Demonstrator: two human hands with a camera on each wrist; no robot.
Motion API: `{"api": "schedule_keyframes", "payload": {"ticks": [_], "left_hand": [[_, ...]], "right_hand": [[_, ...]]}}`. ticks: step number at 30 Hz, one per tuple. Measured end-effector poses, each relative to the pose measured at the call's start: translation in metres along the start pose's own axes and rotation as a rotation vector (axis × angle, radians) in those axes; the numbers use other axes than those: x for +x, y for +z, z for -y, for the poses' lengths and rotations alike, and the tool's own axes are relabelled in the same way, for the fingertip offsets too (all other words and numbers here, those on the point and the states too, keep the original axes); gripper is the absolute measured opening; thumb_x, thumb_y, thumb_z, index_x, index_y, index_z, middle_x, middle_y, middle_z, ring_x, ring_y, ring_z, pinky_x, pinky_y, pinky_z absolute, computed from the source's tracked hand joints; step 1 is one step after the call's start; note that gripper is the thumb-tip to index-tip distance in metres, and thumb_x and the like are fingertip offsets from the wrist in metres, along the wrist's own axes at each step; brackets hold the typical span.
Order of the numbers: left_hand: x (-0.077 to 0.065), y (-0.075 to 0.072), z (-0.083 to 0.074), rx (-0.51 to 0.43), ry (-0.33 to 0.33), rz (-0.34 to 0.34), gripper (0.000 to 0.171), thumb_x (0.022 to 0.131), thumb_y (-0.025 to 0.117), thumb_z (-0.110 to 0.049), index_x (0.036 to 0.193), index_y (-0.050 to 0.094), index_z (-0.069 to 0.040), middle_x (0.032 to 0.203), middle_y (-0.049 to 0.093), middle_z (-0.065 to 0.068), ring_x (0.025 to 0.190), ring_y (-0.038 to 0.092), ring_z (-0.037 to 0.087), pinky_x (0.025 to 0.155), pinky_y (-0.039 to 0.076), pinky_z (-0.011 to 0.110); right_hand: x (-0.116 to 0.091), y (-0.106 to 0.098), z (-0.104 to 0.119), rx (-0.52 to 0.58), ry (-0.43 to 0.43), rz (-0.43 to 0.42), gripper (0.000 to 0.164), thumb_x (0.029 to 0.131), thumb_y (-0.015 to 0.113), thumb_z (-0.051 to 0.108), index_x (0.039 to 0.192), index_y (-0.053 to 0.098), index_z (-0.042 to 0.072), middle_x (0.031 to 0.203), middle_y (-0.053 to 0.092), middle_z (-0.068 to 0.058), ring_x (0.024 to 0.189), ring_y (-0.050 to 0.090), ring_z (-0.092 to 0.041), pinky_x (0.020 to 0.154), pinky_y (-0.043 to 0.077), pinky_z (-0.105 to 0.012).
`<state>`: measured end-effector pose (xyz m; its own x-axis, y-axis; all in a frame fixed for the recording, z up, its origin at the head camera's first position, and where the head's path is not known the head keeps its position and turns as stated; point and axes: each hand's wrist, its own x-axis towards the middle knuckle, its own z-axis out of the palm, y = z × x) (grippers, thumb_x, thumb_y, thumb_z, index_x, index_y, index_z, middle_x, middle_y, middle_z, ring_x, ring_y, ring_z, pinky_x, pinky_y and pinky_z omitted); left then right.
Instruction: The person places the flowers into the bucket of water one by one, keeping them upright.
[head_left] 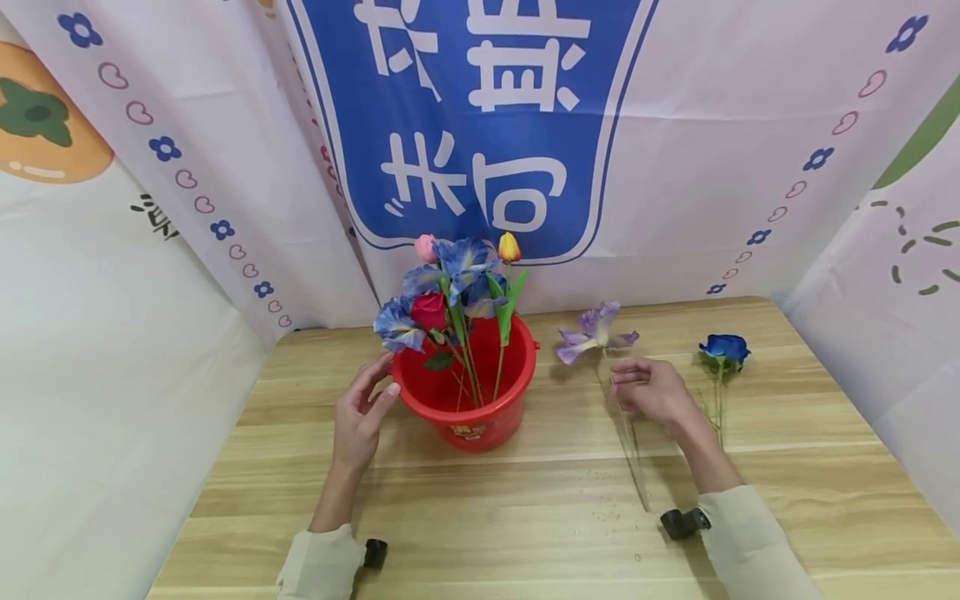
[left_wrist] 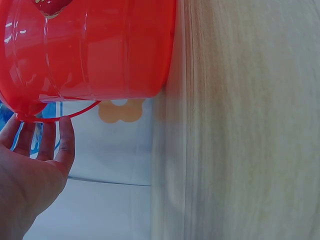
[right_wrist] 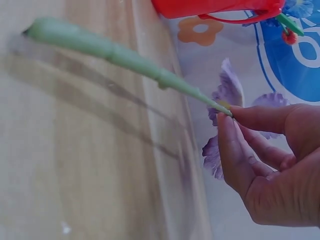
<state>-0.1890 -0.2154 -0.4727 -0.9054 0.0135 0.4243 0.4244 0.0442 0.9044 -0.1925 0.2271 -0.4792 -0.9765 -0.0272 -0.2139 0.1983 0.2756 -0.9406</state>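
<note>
My left hand (head_left: pixel 358 417) rests at the left side of a red bucket (head_left: pixel 487 425), its fingers nearly straight and touching the rim by the handle. In the left wrist view the fingertips (left_wrist: pixel 65 125) reach the thin red handle (left_wrist: pixel 85 111). Inside the bucket stand blue irises (head_left: pixel 465 262), a red rose (head_left: pixel 429 310), a pink bud (head_left: pixel 426 247) and a yellow tulip (head_left: pixel 509 247). My right hand (head_left: pixel 656 390) pinches the stem of a purple iris (head_left: pixel 597 332) between thumb and fingers. The green stem's cut end (right_wrist: pixel 37 32) points back toward the wrist.
A blue rose (head_left: pixel 724 350) lies on the wooden table (head_left: pixel 465 533), right of my right hand. Behind the table hangs a white printed cloth (head_left: pixel 675 183) with a blue panel (head_left: pixel 480 125). Small droplets or specks dot the tabletop near the front.
</note>
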Motion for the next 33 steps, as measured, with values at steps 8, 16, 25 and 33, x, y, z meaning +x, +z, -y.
{"api": "schedule_keyframes", "payload": {"ticks": [8,16,25,33], "left_hand": [[-0.002,-0.001,0.001,-0.004,0.001,-0.005,0.046,0.102,0.063,0.004,0.147,0.059,0.007,0.143,0.065,-0.002,0.131,0.062,0.014,0.103,0.058,0.020],[-0.002,-0.001,0.000,-0.007,0.006,-0.005,0.045,0.102,0.064,0.004,0.146,0.059,0.008,0.143,0.065,-0.003,0.131,0.062,0.013,0.103,0.058,0.020],[-0.001,-0.001,-0.001,-0.006,0.007,-0.002,0.045,0.102,0.064,0.003,0.146,0.059,0.008,0.143,0.065,-0.003,0.131,0.062,0.013,0.103,0.058,0.020],[-0.001,0.000,-0.001,-0.006,0.008,-0.001,0.045,0.102,0.064,0.004,0.146,0.059,0.008,0.143,0.065,-0.003,0.131,0.062,0.012,0.103,0.058,0.020]], "right_hand": [[-0.007,-0.001,0.011,0.097,-0.050,-0.017,0.052,0.101,0.066,0.002,0.149,0.051,-0.010,0.141,0.060,-0.031,0.108,0.073,-0.019,0.089,0.066,-0.028],[-0.012,0.001,0.021,0.152,-0.090,-0.062,0.052,0.102,0.067,0.004,0.149,0.051,-0.010,0.140,0.061,-0.028,0.102,0.072,-0.007,0.092,0.065,-0.028],[-0.019,0.002,0.032,0.216,-0.108,-0.098,0.052,0.103,0.069,0.006,0.151,0.052,-0.004,0.122,0.068,0.000,0.101,0.073,-0.002,0.093,0.065,-0.027],[-0.022,0.007,0.038,0.224,-0.132,-0.116,0.050,0.103,0.070,0.007,0.150,0.053,-0.002,0.120,0.069,0.004,0.102,0.073,-0.002,0.092,0.065,-0.027]]}}
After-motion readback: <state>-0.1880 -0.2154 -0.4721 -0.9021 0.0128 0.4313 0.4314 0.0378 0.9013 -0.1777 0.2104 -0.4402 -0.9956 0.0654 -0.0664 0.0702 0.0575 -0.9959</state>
